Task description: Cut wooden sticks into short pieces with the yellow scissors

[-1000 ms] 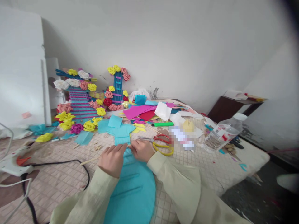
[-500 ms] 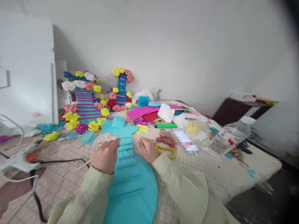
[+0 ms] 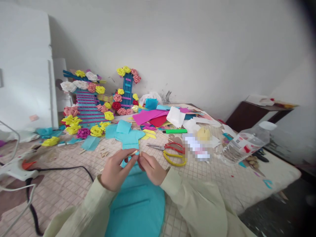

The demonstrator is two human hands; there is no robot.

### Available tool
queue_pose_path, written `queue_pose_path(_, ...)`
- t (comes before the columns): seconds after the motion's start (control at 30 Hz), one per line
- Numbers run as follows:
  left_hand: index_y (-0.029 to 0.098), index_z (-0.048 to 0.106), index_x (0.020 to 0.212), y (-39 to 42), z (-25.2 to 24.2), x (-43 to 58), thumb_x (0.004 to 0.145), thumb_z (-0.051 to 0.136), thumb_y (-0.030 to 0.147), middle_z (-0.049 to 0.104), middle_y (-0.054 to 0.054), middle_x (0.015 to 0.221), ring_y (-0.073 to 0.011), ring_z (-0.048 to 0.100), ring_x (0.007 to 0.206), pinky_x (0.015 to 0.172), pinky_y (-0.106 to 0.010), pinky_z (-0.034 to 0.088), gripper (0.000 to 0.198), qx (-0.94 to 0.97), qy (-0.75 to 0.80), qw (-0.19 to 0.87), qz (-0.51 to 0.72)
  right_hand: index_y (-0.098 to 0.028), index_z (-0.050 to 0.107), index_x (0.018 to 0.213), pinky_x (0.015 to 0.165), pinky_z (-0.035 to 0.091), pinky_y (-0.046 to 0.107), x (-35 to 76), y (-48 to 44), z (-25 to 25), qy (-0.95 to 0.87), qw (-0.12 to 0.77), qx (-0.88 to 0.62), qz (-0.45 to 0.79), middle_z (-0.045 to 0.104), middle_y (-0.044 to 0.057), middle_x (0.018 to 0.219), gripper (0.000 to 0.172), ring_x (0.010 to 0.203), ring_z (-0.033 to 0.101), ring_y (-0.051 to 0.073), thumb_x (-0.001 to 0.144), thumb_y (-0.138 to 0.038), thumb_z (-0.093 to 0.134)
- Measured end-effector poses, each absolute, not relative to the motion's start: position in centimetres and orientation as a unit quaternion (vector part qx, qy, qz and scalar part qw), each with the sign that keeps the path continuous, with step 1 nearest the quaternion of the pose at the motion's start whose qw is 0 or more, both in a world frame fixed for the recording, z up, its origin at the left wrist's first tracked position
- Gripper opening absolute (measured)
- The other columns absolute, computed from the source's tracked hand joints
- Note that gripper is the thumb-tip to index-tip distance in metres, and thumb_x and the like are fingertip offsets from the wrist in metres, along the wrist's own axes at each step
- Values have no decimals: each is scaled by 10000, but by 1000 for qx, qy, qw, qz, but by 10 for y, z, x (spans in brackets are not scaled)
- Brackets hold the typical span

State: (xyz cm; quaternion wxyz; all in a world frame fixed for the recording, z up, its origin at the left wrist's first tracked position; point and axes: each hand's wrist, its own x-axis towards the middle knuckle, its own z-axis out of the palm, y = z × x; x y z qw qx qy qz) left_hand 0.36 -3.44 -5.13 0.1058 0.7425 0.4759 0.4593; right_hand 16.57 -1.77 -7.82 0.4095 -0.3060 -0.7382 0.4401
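Observation:
My left hand [image 3: 118, 168] and my right hand [image 3: 152, 168] meet fingertip to fingertip above a turquoise guitar-shaped piece [image 3: 140, 207]. Both are closed in a pinch on a thin wooden stick [image 3: 134, 152], whose pale ends show at the fingertips; whether it is whole or in two pieces I cannot tell. The turquoise piece lies flat, with a round body, raised crosswise ridges and a wide head at the far end. A loose turquoise paper square [image 3: 123, 126] rests on that head. Short stick bits [image 3: 104, 154] lie left of the neck.
Red-and-yellow-handled scissors [image 3: 174, 154] lie right of my hands, below a green marker [image 3: 175, 131]. Coloured paper [image 3: 150, 117] is heaped behind. Flower-trimmed models [image 3: 90, 105] stand at the back left. A water bottle [image 3: 247, 143] leans at right; a power strip [image 3: 18, 168] sits at left.
My hands have come together over the turquoise neck, the right moving left and toward me. The stick that pointed out below my left hand is now between both hands' fingertips.

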Motion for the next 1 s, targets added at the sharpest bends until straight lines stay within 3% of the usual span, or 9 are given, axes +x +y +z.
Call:
queue_pose_path(0.3,187,623,816,-39,-50,11,825,514,368,630,-16,733,-110,534,571,497,-210,436,211,724,482,216,444,-191,453,787,563,332,236,162,-24,-81,-759,388,-290,435,454,-32,649,263,574,420,104,977,-335,342)
queue_pose_path(0.4,194,610,789,-41,-46,12,814,503,394,509,32,583,-99,443,489,430,-199,354,229,714,502,231,430,-187,485,776,540,316,228,163,-26,-79,-772,372,-294,424,435,-42,612,272,548,414,98,971,-331,362)
queue_pose_path(0.5,201,601,757,-41,-32,-3,761,519,487,373,57,511,-105,360,455,415,-214,307,297,694,548,234,404,-177,567,917,523,301,226,166,-25,-76,-786,353,-312,400,421,-59,581,227,517,402,94,949,-348,421)
queue_pose_path(0.6,208,589,777,-36,-18,-36,708,486,583,470,23,574,-142,451,527,487,-251,385,395,659,607,189,402,-166,569,1103,531,325,221,173,-18,-74,-772,388,-348,364,459,-57,600,282,528,438,100,929,-355,453)
queue_pose_path(0.67,209,603,789,-29,-17,-61,686,536,547,435,27,532,-150,409,500,486,-268,344,360,642,649,149,380,-158,579,1104,537,348,219,183,-9,-71,-756,404,-413,307,491,-47,606,291,541,471,108,932,-342,433)
queue_pose_path(0.7,221,603,766,-25,-19,-72,698,475,540,392,30,487,-161,395,477,477,-274,315,350,639,689,93,329,-160,594,1077,540,359,218,189,-3,-69,-753,394,-453,269,506,-42,603,286,543,487,112,941,-330,409)
queue_pose_path(0.77,224,615,727,-14,-31,-87,694,457,476,532,-7,554,-188,488,539,523,-286,339,299,654,716,72,234,-174,624,978,587,394,208,204,10,-66,-761,303,-545,181,582,-19,657,268,609,547,115,950,-294,386)
queue_pose_path(0.83,236,647,713,-3,-48,-92,660,507,432,649,-6,651,-189,547,571,550,-281,368,246,668,711,96,199,-165,642,877,627,400,228,220,21,-63,-756,269,-578,151,631,11,695,214,664,580,137,918,-253,452)
queue_pose_path(1.0,234,650,645,14,-77,-92,606,553,383,722,-5,726,-211,627,655,571,-264,401,182,682,700,108,183,-149,656,791,761,402,301,247,36,-68,-757,194,-618,88,669,93,823,111,851,595,219,829,-161,551)
